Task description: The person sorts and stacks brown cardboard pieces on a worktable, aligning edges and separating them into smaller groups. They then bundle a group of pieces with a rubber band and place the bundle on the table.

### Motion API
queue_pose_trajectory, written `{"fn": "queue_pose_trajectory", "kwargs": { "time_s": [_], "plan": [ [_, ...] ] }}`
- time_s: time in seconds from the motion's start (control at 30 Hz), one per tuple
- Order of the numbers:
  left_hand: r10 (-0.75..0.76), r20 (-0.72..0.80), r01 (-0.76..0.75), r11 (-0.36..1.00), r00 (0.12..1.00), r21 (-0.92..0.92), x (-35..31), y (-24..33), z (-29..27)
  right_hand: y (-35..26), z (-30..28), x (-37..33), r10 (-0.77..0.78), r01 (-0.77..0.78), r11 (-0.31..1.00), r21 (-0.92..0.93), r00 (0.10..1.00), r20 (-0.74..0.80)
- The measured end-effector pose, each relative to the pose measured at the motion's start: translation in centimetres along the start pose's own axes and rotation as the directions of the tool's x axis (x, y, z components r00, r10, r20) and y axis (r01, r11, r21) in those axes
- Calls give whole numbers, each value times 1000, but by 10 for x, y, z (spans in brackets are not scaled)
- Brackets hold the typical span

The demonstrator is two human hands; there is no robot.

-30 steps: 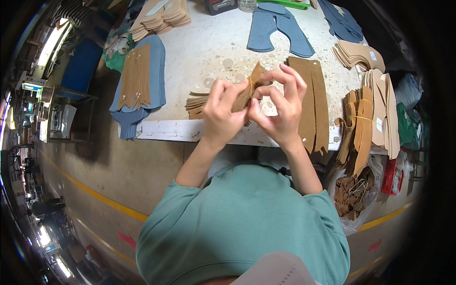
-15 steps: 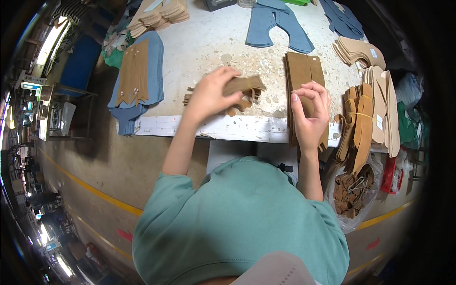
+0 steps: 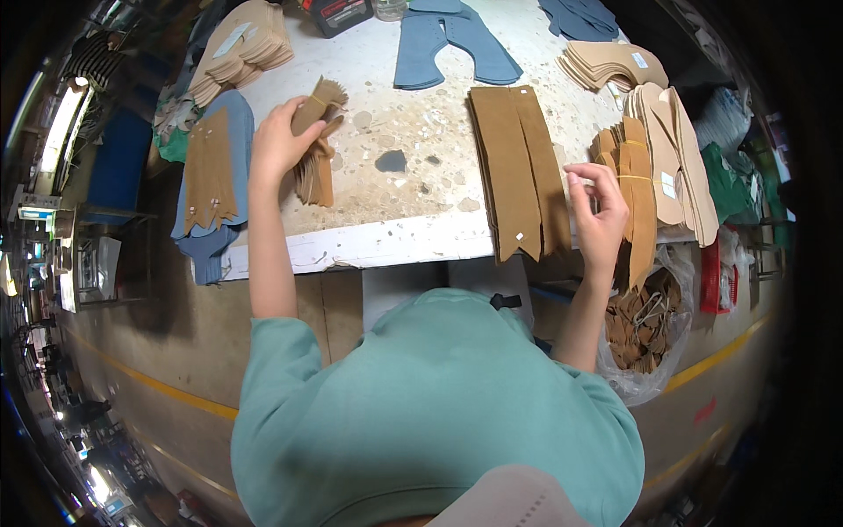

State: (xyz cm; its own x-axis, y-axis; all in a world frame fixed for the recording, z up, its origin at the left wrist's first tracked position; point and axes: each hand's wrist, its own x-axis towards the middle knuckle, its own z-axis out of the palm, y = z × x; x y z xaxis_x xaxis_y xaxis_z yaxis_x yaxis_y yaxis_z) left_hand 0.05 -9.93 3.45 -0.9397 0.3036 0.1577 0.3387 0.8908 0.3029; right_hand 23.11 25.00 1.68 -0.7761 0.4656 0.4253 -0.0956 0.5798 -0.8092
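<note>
My left hand point(image 3: 283, 145) is closed on a banded bundle of brown leather strips point(image 3: 318, 167), over the left part of the table. The bundle points away from me, its ends fanned out. My right hand point(image 3: 600, 211) hovers at the right edge of a stack of long brown leather strips point(image 3: 511, 158) with notched ends. Its fingers are loosely curled, thumb and fingers a little apart, and nothing shows between them. Left of my left hand, brown notched pieces point(image 3: 209, 167) lie on a stack of blue-grey pieces point(image 3: 239, 132).
Beige cut pieces lie in a stack point(image 3: 250, 44) at far left and another point(image 3: 615, 63) at far right. Blue-grey pieces point(image 3: 457, 48) lie at the back. Banded brown strips point(image 3: 637, 189) overhang the right edge, above a plastic bag of scraps point(image 3: 645, 325) and a red basket point(image 3: 722, 272).
My left hand has carried the strip bundle to the left and turned it from crosswise to pointing away. My right hand has shifted to the right of the long strips. The whole view has also shifted.
</note>
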Motion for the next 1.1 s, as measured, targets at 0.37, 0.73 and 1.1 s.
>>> {"fn": "queue_pose_trajectory", "kwargs": {
  "time_s": [0.37, 0.73, 1.1],
  "plan": [
    [493, -31, -475, 817, 870, -327, -21, 95, 26, -24, 65, -26, -115, 183, 940, -288, 964, 240],
    [903, 282, -625, 428, 325, -653, 26, 161, 61, -25, 60, -22, -12, 117, 890, -441, 972, 234],
    [868, 291, -717, 496, 402, -491, 89, 161, 76, -16, 20, 0, 89, -41, 991, -124, 906, 414]
  ]
}}
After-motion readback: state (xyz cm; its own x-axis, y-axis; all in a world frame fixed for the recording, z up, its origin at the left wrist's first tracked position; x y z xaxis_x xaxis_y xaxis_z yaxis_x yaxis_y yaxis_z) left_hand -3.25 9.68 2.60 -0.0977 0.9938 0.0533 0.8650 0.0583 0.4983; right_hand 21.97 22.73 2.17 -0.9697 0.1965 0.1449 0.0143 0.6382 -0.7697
